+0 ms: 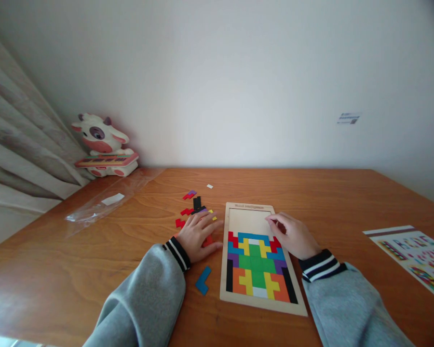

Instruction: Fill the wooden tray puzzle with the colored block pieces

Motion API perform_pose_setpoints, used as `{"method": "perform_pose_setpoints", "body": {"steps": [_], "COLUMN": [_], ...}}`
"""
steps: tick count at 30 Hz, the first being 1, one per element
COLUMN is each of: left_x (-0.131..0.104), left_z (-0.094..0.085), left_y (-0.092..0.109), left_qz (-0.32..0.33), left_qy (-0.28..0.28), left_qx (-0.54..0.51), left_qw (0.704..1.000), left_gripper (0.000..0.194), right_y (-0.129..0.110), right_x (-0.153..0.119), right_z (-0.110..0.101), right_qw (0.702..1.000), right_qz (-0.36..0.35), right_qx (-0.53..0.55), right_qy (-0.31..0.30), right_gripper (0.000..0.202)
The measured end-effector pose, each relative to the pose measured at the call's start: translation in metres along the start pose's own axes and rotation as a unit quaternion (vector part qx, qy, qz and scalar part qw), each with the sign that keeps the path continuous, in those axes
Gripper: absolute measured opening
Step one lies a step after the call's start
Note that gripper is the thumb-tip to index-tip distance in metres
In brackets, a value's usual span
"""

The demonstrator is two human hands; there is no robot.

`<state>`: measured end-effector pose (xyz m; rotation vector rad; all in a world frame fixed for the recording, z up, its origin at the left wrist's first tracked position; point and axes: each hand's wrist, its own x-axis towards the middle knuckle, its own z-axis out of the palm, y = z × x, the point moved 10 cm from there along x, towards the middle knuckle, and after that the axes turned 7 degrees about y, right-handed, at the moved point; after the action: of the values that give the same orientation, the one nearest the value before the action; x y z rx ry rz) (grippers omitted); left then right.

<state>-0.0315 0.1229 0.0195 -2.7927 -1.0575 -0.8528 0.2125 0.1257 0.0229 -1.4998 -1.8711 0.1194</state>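
A wooden puzzle board (264,308) lies on the table, its lower part filled with coloured block pieces and its upper part showing bare wood. My left hand (198,233) rests left of the board with fingers spread, over loose puzzle pieces (197,202) in red, black, yellow and purple. Part of that pile is hidden under the palm. On the board's upper right edge is my right hand (292,233), thumb and forefinger pinched together; whatever may be between them cannot be made out. One blue L-shaped piece (203,280) sits alone below my left hand.
A clear plastic bag (104,202) lies at the left, near a toy cow with a keyboard (106,149). A printed pattern sheet (415,260) is at the right. A small white scrap (210,186) lies behind the pile. Wall and curtain (21,140) border the table.
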Motion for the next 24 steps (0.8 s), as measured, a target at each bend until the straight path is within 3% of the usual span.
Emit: {"method": "perform_pose_setpoints", "body": {"steps": [3,11,17,24], "left_x": [0.003,0.002,0.004,0.003], "left_z": [0.009,0.006,0.001,0.002], "left_y": [-0.006,-0.005,-0.012,-0.002], "left_qz": [-0.024,0.006,-0.036,0.004], "left_qy": [-0.003,0.030,0.047,0.038], "left_qx": [0.011,-0.095,-0.065,-0.039], "left_qw": [1.000,0.995,0.996,0.999], "left_gripper": [0.055,0.028,0.030,0.038], "right_y": [-0.002,-0.002,-0.001,-0.005], "right_x": [0.000,0.000,0.000,0.000], "right_z": [0.000,0.001,0.001,0.000], "right_qw": [1.000,1.000,1.000,1.000], "right_qz": [-0.004,-0.004,-0.006,-0.009], "right_qx": [0.003,0.001,0.002,0.009], "right_qy": [0.002,0.001,0.008,0.004], "right_gripper": [0.025,0.025,0.026,0.025]}}
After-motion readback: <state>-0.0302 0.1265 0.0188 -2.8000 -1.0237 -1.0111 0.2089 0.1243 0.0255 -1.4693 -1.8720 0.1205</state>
